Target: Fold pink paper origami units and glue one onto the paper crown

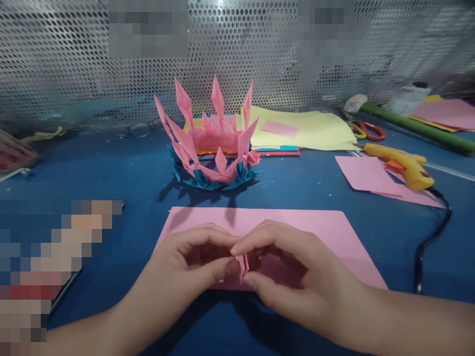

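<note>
Left hand (174, 257) first: fingers curled, gap nearly closed, thumb and fingertips pinching a tiny folded bit of pink paper (243, 262). Farther back on the blue table (92, 168) there's a pink paper crown (221, 160) with teal leaves (202, 183) round its base, pretty cool tbh. The tiny piece is right between both hands, over a big pink sheet (337, 232). Right hand (315, 262) is curled too, pinching the other side. Then pink scraps (354, 173), scissors (374, 131) behind, and a yellow glue gun (403, 165) lying partly on the scraps
</note>
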Available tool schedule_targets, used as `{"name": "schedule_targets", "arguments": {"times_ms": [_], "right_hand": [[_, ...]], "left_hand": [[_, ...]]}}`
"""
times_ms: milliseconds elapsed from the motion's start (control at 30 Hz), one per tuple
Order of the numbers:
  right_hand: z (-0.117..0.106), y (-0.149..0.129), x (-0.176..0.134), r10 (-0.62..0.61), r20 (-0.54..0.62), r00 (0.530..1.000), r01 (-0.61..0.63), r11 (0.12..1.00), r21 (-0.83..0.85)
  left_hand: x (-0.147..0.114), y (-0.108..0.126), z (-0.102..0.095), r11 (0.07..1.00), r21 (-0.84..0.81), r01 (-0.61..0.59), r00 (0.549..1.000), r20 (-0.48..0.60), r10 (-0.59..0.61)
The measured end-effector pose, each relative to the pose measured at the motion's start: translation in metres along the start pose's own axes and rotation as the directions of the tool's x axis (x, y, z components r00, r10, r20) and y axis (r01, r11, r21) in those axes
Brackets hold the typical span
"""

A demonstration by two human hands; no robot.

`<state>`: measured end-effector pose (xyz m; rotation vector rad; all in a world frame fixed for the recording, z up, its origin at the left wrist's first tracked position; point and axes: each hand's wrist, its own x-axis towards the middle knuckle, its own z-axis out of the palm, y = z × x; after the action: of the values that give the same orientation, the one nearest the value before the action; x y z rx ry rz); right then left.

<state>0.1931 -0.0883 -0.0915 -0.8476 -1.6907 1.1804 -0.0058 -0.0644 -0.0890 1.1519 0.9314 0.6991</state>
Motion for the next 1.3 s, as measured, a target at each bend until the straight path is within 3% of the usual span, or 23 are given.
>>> {"name": "schedule_targets", "arguments": {"times_ms": [200,400,600,867,1000,1300], "right_hand": [[-0.0020,0.0023,0.0001,-0.014,0.011,1.000,0.014,0.999,-0.031],[-0.0052,0.0040,0.0004,0.015,0.055,0.998,-0.014,1.000,-0.010],[-0.0035,0.0055,-0.0018,0.037,0.044,0.998,-0.039,0.999,0.029],[-0.0052,0.0009,-0.0002,-0.035,0.037,0.999,0.039,0.995,-0.095],[-0.0057,-0.0003,0.0002,-0.085,0.073,0.994,0.091,0.992,-0.089],[-0.0044,0.0007,0.0006,-0.004,0.006,1.000,0.005,0.991,-0.130]], "left_hand": [[-0.0002,-0.0013,0.0021,0.997,-0.064,-0.031,0.992,-0.123,0.023],[-0.0013,-0.0009,0.0045,0.988,0.127,-0.092,0.990,-0.098,0.105],[-0.0002,-0.0023,0.0055,0.973,0.147,-0.178,0.982,-0.037,0.186],[-0.0006,-0.0048,0.0039,0.991,0.048,-0.122,0.992,0.052,0.119],[-0.0033,-0.0052,0.0032,0.980,0.114,-0.165,0.985,0.079,0.156],[-0.0035,-0.0006,0.0063,0.924,0.341,-0.176,0.980,0.149,0.131]]}}
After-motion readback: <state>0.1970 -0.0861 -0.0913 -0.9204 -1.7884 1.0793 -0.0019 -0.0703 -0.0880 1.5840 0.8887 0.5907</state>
